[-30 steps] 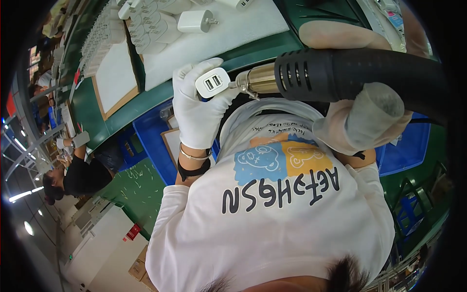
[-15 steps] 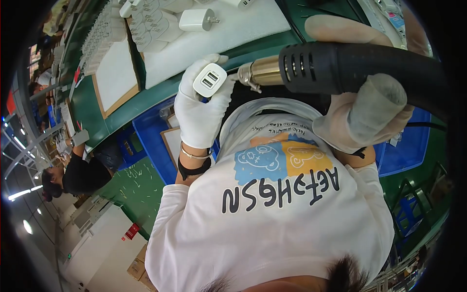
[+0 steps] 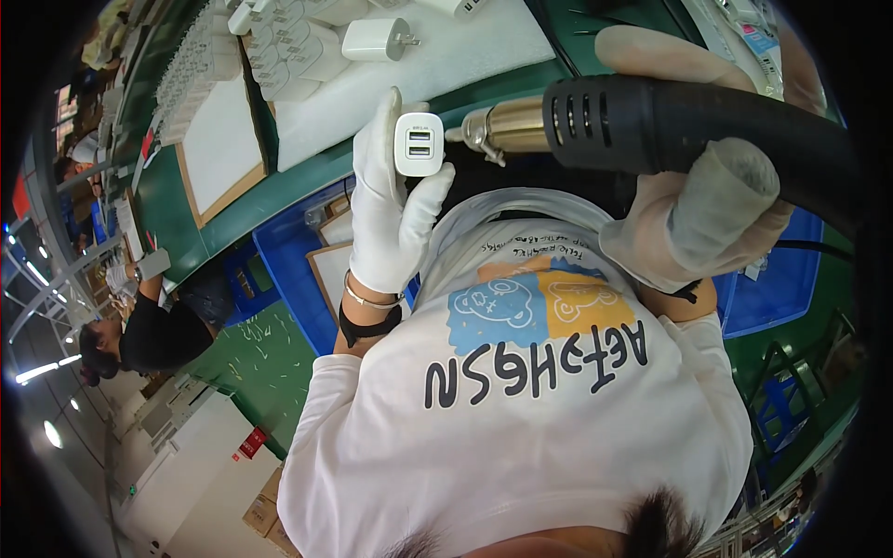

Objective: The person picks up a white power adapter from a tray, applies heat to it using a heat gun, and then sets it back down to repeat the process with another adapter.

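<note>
A white wall charger point(image 3: 419, 160) with two USB ports faces up in my left hand point(image 3: 381, 214), which wears a white glove. Its thumb lies near the charger's lower right side, the fingers along the left. My right hand point(image 3: 679, 223), in pale translucent covering, is wrapped round a black tool point(image 3: 609, 121) with a slotted body, brass collar and narrow metal tip. That tip points left and appears close to the charger's right edge; I cannot tell whether they touch. Part of my right hand is hidden behind the tool.
On the green bench point(image 3: 186, 246), several white chargers point(image 3: 298, 56) stand in rows, and one charger point(image 3: 375, 39) lies on a white foam sheet point(image 3: 465, 56). Blue bins point(image 3: 288, 246) sit below the bench edge. A person point(image 3: 167, 330) in black works at the far left.
My left hand has moved slightly right and turned the charger from tilted to nearly upright. Its thumb and fingers have shifted around it. My right hand and the tool have moved a little right.
</note>
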The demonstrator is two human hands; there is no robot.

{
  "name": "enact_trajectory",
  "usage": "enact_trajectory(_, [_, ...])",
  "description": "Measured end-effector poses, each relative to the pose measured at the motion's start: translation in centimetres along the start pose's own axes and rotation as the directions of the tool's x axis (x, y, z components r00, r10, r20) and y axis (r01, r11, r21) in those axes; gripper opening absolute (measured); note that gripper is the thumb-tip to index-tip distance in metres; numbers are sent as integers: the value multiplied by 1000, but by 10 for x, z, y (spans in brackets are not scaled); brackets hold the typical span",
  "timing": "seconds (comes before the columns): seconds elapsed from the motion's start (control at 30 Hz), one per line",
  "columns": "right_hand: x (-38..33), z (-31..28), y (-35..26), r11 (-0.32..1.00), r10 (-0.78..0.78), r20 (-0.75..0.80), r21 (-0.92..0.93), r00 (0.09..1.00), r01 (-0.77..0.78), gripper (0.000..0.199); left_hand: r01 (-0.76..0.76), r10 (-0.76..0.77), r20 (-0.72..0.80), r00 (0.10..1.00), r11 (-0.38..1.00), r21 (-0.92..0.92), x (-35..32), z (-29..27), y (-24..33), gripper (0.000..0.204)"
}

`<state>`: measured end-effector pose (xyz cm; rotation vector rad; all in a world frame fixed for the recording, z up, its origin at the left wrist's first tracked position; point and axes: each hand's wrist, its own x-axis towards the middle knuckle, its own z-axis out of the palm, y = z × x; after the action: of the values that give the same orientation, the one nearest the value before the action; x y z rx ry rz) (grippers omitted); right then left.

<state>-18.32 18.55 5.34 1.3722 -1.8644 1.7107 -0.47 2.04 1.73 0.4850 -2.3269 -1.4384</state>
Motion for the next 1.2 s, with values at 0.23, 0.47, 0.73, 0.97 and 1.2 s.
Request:
enact_trajectory(0.23, [-2, -1, 1, 1000, 1, -15, 15, 1000, 0, 62, 65, -68, -50, 996, 996, -60, 0, 2, 1, 67])
enact_trajectory(0.47, [-6, -8, 1, 996, -8, -38, 87, 999, 11, 63, 82, -86, -75, 994, 995, -55, 1, 1, -2, 65])
enact_trajectory(0.73, [0, 8, -3, 984, -17, -68, 173, 998, 28, 64, 75, -74, -80, 994, 997, 8, 1, 2, -2, 64])
enact_trajectory(0.97, [-1, 5, 6, 967, -24, -89, 250, 996, 46, 66, 82, -83, -113, 990, 997, -18, 3, 2, -1, 64])
enact_trajectory(1.2, [1, 11, 2, 946, -30, -111, 319, 993, 64, 67, 25, -43, -146, 988, 992, -123, 3, 6, -7, 64])
